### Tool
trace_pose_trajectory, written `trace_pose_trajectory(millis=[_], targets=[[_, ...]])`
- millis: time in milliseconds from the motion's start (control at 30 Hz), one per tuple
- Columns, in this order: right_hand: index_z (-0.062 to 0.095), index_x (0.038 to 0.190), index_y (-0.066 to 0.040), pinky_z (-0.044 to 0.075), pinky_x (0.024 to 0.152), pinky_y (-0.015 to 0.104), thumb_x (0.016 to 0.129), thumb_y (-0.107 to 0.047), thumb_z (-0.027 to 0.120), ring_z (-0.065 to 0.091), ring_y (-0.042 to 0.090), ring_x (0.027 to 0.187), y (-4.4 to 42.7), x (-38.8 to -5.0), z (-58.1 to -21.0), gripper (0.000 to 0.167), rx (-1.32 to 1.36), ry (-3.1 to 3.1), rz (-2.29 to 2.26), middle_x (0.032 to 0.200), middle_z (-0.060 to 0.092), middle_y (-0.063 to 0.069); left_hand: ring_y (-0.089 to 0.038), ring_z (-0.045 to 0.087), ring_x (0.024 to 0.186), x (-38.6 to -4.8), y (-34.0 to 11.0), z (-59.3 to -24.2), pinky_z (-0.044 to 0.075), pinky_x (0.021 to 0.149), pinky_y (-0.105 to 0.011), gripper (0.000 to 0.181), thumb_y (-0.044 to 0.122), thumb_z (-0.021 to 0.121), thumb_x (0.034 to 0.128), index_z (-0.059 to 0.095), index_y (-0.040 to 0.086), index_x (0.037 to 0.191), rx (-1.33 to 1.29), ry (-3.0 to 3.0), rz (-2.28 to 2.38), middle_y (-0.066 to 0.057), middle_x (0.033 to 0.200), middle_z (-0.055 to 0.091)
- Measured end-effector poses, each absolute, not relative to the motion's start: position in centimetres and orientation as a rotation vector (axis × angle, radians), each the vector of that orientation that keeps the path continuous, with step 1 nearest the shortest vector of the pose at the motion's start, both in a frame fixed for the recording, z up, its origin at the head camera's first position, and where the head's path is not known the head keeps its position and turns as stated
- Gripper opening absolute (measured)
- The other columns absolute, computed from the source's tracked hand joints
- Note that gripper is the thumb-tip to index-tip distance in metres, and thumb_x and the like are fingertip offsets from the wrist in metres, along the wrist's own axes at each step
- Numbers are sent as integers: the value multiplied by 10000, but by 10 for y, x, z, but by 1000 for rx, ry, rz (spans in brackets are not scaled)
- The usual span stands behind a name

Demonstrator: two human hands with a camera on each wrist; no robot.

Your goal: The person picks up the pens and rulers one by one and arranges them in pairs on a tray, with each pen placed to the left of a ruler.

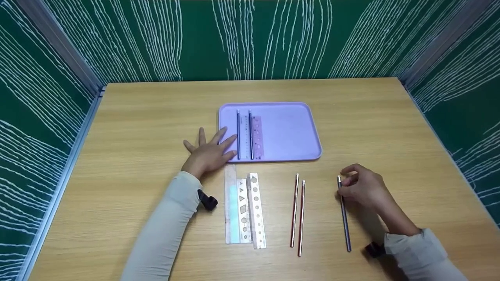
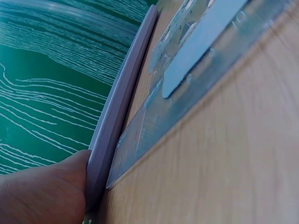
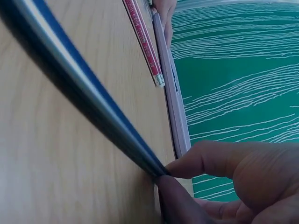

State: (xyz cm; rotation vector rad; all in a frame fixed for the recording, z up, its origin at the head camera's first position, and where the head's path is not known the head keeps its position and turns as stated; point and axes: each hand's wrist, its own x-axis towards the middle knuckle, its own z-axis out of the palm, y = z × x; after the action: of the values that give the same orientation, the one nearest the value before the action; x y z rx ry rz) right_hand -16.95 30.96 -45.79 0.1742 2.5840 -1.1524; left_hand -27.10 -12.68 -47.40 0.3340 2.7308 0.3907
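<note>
One dk pencil [image 1: 345,222], far end pinched btwn R hand [image 1: 365,186] fingertips.

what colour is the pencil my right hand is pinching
The pencil looks dark blue; it shows best in the right wrist view.

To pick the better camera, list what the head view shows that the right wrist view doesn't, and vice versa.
Only head: the pink ruler in the tray, and both sleeves.
Only right wrist: lettering readable as print along a red pencil.
Both: the tray, that pencil type, the right hand pinching a dark pencil, and the left hand, just partly in the wrist view.
</note>
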Motion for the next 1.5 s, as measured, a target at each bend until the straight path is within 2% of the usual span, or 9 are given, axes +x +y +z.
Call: trace_pose_trajectory(millis=[233, 400, 600, 733, 967, 1133, 1267, 1500], targets=[[478, 1359, 85, 638, 747, 331, 901, -49, 734, 705, 131, 846, 307, -178, -461, 541, 178, 2288, -1403, 1029, 652, 79, -544, -223, 1505, -272, -126, -474, -143, 975, -907, 615, 699, 331, 1011, 142, 558, 1579, 332, 2737, 386, 171, 1723, -82], [439, 1418, 94, 637, 740, 318, 950, -48, 661, 677, 101, 854, 307, -182, -465, 537, 166, 2169, -1502, 1069, 603, 30, -548, -209, 1507, -271, -126, -475, -134, 971, -913, 615, 696, 325, 1014, 143, 552, 1583, 339, 2742, 378, 167, 1725, -75], [490, 1401, 93, 634, 738, 297, 975, -90, 642, 690, 100, 859, 304, -186, -464, 488, 167, 2056, -1637, 1002, 677, -18, -547, -217, 1504, -272, -126, -474, -126, 976, -914, 612, 690, 322, 1017, 133, 555, 1584, 339, 2735, 369, 170, 1723, -80], [515, 1341, 59, 637, 779, 333, 975, -74, 652, 726, 150, 890, 301, -190, -463, 413, 161, 1950, -1740, 1033, 706, 18, -547, -216, 1505, -272, -126, -474, -129, 978, -911, 613, 694, 326, 1014, 133, 559, 1581, 333, 2736, 368, 171, 1723, -81], [442, 1255, -91, 641, 764, 387, 1018, -94, 586, 728, 179, 901, 291, -200, -466, 278, 142, 1816, -1833, 1063, 682, 12, -547, -216, 1505, -272, -126, -475, -127, 982, -908, 616, 704, 322, 1010, 131, 563, 1578, 325, 2738, 360, 181, 1719, -91], [404, 1301, -83, 642, 712, 360, 1049, -135, 560, 723, 195, 879, 284, -207, -469, 301, 111, 1744, -1876, 1059, 699, 30, -550, -214, 1504, -271, -126, -475, -132, 976, -910, 616, 699, 327, 1012, 132, 560, 1580, 328, 2734, 369, 176, 1720, -90], [377, 1349, -102, 642, 688, 385, 1069, -184, 533, 697, 201, 864, 277, -211, -470, 331, 95, 1737, -1889, 1071, 679, 51, -543, -221, 1504, -271, -126, -474, -142, 974, -907, 619, 698, 329, 1012, 129, 558, 1581, 332, 2730, 375, 179, 1719, -93], [319, 1450, -140, 637, 648, 369, 1111, -180, 409, 694, 220, 864, 262, -218, -465, 353, 92, 1767, -1907, 1084, 614, 50, -538, -227, 1507, -273, -127, -475, -146, 973, -908, 621, 695, 329, 1013, 137, 549, 1586, 336, 2732, 386, 173, 1723, -83]])
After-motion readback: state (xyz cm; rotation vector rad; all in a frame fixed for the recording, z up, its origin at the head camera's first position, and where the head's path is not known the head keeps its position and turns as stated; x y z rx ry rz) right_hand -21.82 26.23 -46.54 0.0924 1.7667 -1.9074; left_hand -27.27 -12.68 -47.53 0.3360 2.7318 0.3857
